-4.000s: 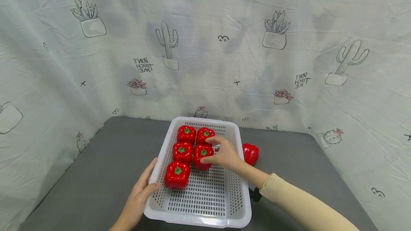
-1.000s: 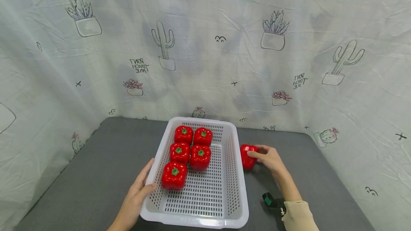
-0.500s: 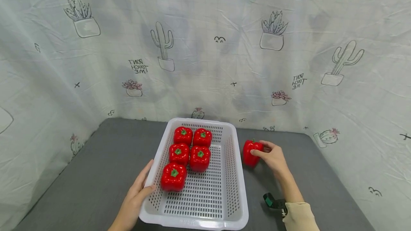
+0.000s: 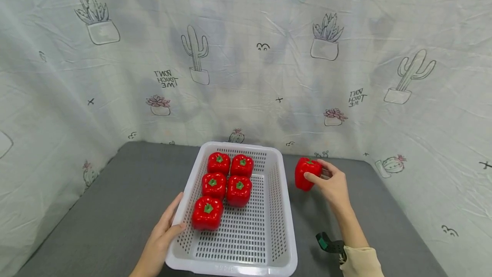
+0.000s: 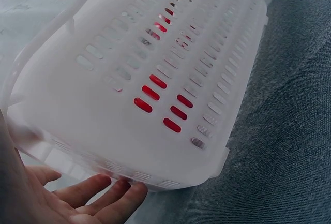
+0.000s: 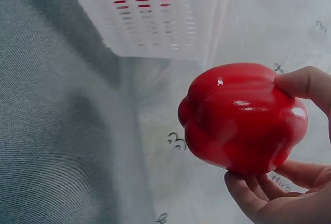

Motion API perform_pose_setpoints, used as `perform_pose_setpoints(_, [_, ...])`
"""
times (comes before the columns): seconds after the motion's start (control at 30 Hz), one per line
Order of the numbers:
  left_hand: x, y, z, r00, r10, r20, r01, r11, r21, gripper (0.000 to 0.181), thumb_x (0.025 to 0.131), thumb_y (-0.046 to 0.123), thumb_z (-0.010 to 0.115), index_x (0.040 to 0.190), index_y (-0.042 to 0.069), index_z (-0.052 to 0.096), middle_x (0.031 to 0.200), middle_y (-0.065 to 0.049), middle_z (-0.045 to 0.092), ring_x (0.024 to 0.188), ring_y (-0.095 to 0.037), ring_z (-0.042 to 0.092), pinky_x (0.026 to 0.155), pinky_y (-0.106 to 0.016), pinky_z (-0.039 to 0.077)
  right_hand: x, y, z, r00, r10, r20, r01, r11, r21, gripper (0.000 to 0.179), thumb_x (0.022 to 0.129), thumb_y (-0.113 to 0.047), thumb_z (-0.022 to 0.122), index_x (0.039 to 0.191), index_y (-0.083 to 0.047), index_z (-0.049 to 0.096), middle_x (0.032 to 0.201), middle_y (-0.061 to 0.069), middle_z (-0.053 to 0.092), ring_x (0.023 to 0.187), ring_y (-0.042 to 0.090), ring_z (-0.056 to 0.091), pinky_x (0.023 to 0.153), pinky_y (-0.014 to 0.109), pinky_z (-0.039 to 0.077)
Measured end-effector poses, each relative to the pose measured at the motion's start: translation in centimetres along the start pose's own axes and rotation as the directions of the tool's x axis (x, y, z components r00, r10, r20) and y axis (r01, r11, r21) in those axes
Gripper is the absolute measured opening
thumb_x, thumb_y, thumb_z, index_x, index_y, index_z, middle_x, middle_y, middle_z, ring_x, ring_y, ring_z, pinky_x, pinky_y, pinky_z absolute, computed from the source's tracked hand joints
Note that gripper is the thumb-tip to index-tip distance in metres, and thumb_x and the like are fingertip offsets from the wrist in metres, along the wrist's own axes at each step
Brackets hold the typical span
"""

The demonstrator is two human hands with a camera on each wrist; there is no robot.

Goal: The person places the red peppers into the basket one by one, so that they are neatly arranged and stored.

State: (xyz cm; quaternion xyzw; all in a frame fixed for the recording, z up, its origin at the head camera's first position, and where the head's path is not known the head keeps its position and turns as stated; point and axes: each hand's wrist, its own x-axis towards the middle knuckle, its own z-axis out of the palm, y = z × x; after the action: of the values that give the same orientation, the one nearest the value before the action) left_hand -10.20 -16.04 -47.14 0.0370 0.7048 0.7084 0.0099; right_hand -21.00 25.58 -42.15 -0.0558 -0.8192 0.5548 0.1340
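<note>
My right hand point(image 4: 333, 185) holds a red bell pepper point(image 4: 305, 175) with a green stem, right of the basket. In the right wrist view, thumb and fingers pinch this glossy pepper point(image 6: 240, 118) from opposite sides, with the table surface well away from it. My left hand point(image 4: 159, 234) grips the left side of a white perforated plastic basket point(image 4: 235, 266), its thumb at the rim. Seen from the left wrist, fingertips point(image 5: 124, 203) meet the basket's outer wall point(image 5: 72, 100). Several red bell peppers point(image 4: 214, 185) sit stem-up in two columns in the basket's left and middle part.
A dark grey cloth point(image 4: 111, 208) covers the table. Behind and at both sides hangs a pale curtain point(image 4: 238, 72) printed with cacti. A black strap device point(image 4: 328, 243) with a green patch sits at my right wrist.
My right hand left the peppers in the basket, took hold of the pepper on the table at the right, and raised it, moving it slightly right and away. My left hand stayed at the basket.
</note>
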Motion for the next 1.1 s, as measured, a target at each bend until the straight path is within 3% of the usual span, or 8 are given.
perform_pose_setpoints(0.33, [0.0,-0.1,-0.1,1.000,0.011,0.000,-0.011,1.000,0.012,0.065,0.097,0.012,0.048,0.156,0.028,0.026,0.153,-0.018,0.032,0.122,-0.045,0.046,0.076,-0.059,0.053,-1.4,-2.3,0.1,0.994,-0.109,0.015,0.109,0.993,0.036,0.068,0.085,-0.023,0.079,0.144,-0.008,0.048,0.134,0.015,0.053,0.111,0.034,0.057,0.080,0.023,0.053])
perform_pose_setpoints(0.67, [-0.1,-0.1,0.0,0.999,0.030,0.012,-0.030,0.999,-0.012,0.065,0.098,0.009,0.048,0.156,0.028,0.026,0.153,-0.017,0.032,0.124,-0.046,0.044,0.078,-0.058,0.053,-3.4,-4.4,0.7,0.974,-0.197,0.116,0.181,0.974,0.133,0.070,0.082,-0.013,0.080,0.143,-0.007,0.046,0.136,0.013,0.050,0.116,0.034,0.055,0.081,0.030,0.055])
perform_pose_setpoints(0.8, [-0.2,-0.4,0.0,0.999,0.053,0.012,-0.053,0.998,-0.027,0.065,0.097,0.006,0.047,0.155,0.027,0.027,0.150,-0.019,0.036,0.120,-0.046,0.047,0.076,-0.057,0.054,-4.7,-5.2,1.9,0.941,-0.284,0.183,0.256,0.953,0.160,0.070,0.079,-0.007,0.081,0.141,-0.006,0.048,0.134,0.012,0.051,0.114,0.033,0.056,0.079,0.032,0.056])
perform_pose_setpoints(1.1, [-0.1,-0.5,-0.1,0.996,0.079,0.027,-0.079,0.996,-0.029,0.063,0.098,0.010,0.047,0.155,0.029,0.027,0.151,-0.017,0.036,0.121,-0.046,0.047,0.076,-0.057,0.054,-6.9,-6.4,4.2,0.837,-0.446,0.318,0.387,0.892,0.232,0.070,0.075,-0.003,0.083,0.138,-0.011,0.052,0.131,0.007,0.055,0.113,0.029,0.055,0.085,0.034,0.054])
